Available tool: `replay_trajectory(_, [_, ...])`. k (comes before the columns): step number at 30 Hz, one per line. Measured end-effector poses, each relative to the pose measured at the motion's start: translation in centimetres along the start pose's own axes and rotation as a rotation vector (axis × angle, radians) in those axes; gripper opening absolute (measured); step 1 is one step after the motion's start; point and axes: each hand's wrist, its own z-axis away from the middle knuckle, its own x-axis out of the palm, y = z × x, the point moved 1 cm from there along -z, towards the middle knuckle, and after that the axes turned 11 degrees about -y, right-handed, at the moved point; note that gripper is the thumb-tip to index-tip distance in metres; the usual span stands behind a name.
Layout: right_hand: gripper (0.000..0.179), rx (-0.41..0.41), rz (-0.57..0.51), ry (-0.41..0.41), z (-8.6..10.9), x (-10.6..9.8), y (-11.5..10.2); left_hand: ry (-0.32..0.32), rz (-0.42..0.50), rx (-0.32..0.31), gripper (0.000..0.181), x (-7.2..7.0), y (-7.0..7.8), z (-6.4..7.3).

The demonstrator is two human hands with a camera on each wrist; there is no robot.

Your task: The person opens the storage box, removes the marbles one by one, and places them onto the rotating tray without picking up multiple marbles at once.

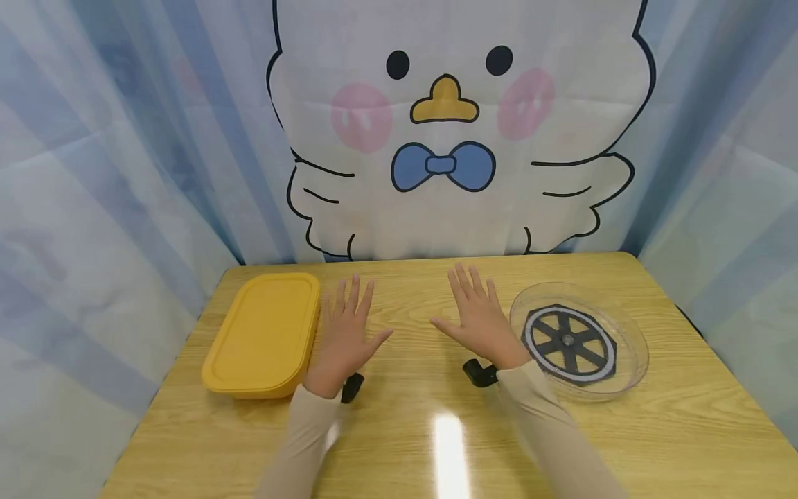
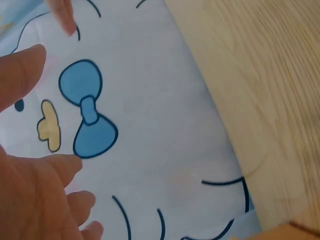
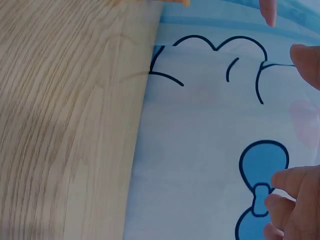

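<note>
Both hands are held out over the wooden table with fingers spread and nothing in them. The left hand (image 1: pixel 346 338) is just right of a yellow lidded box (image 1: pixel 264 333), overlapping its edge in the head view. To the right, the right hand (image 1: pixel 483 324) is beside a clear round dish (image 1: pixel 637 360). Inside that dish lies a dark grey wheel-shaped piece (image 1: pixel 569 341) with spokes and a pale ring. In the left wrist view the left thumb (image 2: pixel 20 75) and fingertips show against the curtain; the right wrist view shows the right fingers (image 3: pixel 295 195) likewise.
The wooden table (image 1: pixel 399 430) carries a bright glare streak near its front. Behind it hangs a curtain (image 1: pixel 436 222) with a white bird character in a blue bow tie, and more blue curtain (image 1: pixel 93 242) closes the sides. Black camera mounts (image 1: pixel 480 373) sit at both wrists.
</note>
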Motion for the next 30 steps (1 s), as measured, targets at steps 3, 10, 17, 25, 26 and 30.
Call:
replay_trajectory(3, [0.089, -0.019, -0.002, -0.010, -0.4, 0.6, -1.0, -0.008, -0.012, -0.031, 0.083, -0.6, -0.8, 1.3])
replay_trajectory(10, [0.088, -0.066, 0.002, -0.043, -1.4, 1.7, -3.4, -0.015, -0.016, -0.089, 0.084, -1.6, -2.8, 3.8])
replay_trajectory(17, [0.087, -0.109, 0.035, -0.052, -2.7, 2.7, -5.6, -0.010, 0.003, -0.121, 0.084, -1.8, -5.7, 5.1])
replay_trajectory(25, [0.087, -0.189, 0.054, -0.074, -4.0, 3.7, -8.4, -0.031, 0.054, -0.161, 0.083, -2.2, -8.9, 6.4])
replay_trajectory(26, [0.087, -0.196, 0.068, -0.077, -4.1, 3.9, -8.8, -0.026, 0.060, -0.163, 0.083, -2.3, -9.3, 6.6])
replay_trajectory(30, [0.086, -0.231, 0.108, -0.068, -4.7, 4.7, -10.1, -0.001, 0.060, -0.171, 0.081, -2.2, -10.9, 7.2])
